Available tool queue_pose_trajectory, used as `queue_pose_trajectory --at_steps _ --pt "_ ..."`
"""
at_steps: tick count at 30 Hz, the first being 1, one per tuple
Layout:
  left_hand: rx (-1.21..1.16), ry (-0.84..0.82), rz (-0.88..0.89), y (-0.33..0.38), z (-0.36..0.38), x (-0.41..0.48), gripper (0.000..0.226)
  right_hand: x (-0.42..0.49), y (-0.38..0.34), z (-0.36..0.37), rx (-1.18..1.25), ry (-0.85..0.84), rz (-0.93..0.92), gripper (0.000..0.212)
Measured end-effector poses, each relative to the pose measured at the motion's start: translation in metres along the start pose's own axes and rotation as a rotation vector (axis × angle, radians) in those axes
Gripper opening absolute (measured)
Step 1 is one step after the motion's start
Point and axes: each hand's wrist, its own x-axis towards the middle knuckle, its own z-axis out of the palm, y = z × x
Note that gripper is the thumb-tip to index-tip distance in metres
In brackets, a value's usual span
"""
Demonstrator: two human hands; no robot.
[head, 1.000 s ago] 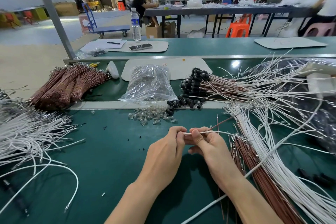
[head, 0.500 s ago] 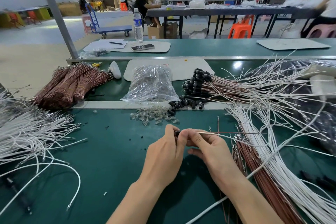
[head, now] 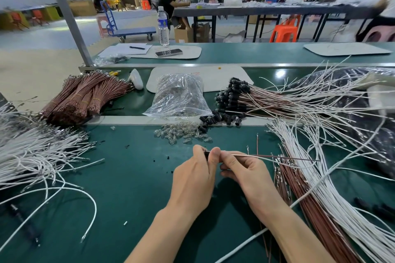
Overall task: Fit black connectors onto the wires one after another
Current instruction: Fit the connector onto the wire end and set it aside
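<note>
My left hand pinches a small black connector between thumb and forefinger over the green bench. My right hand touches it and grips a thin white and brown wire pair that runs level to the right from the connector. Loose black connectors lie on the metal strip behind. A pile of wires with connectors fitted lies beyond them. Loose white wires and brown wires lie on my right.
A clear bag and small clear parts sit behind my hands. Bundled brown wires lie at the back left, and white wires spread on the left. A water bottle and a phone stand on the far bench.
My hands have stayed together at the centre. The wire pair has swung from slanting up to lying level, pointing right, with the black connector now showing at my left fingertips.
</note>
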Motion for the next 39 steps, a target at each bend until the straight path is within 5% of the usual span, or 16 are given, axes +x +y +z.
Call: queue_pose_trajectory --at_steps 19,26,34,39 --pt "-0.11 -0.06 -0.011 -0.0002 -0.0021 -0.0009 0.056 0.0016 -0.0013 -0.0004 -0.01 -0.042 0.0 0.029" --pt "-0.445 -0.076 0.124 -0.0037 -0.006 -0.0022 0.009 0.0037 -0.0065 -0.0031 0.185 -0.035 0.082 0.039" --pt "-0.185 -0.054 0.043 -0.0015 -0.0029 -0.0026 0.048 0.0032 -0.0037 -0.0012 0.069 0.003 0.025 0.034" --pt "-0.08 -0.038 0.017 -0.0008 0.0005 -0.0011 0.054 0.0015 -0.0038 -0.0007 0.025 -0.029 0.011 0.035"
